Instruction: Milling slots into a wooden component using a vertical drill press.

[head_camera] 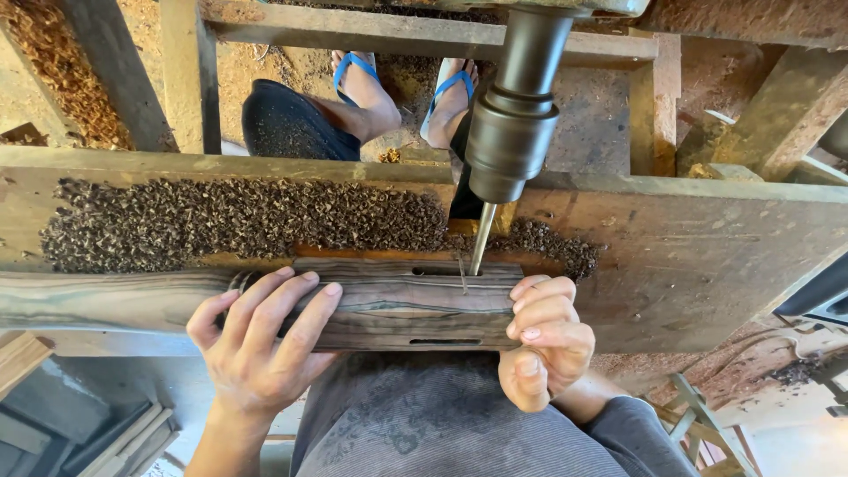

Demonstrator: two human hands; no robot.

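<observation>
We hold a dark, streaked block of wood (397,305) flat on the worn machine table (689,256), right in front of us. Our left hand (256,344) lies spread over the block's left half, fingers pressing down on its top face. Our right hand (543,340) curls around the block's right end, fingers folded against it and thumb tucked below. The pointed chisel bit (481,238) hangs from the dark chuck (512,132) and meets the block's far edge near a cut slot (433,271). Dark wood chips (238,221) lie heaped behind the block. Beyond the table we see someone's feet in blue sandals (402,93)
</observation>
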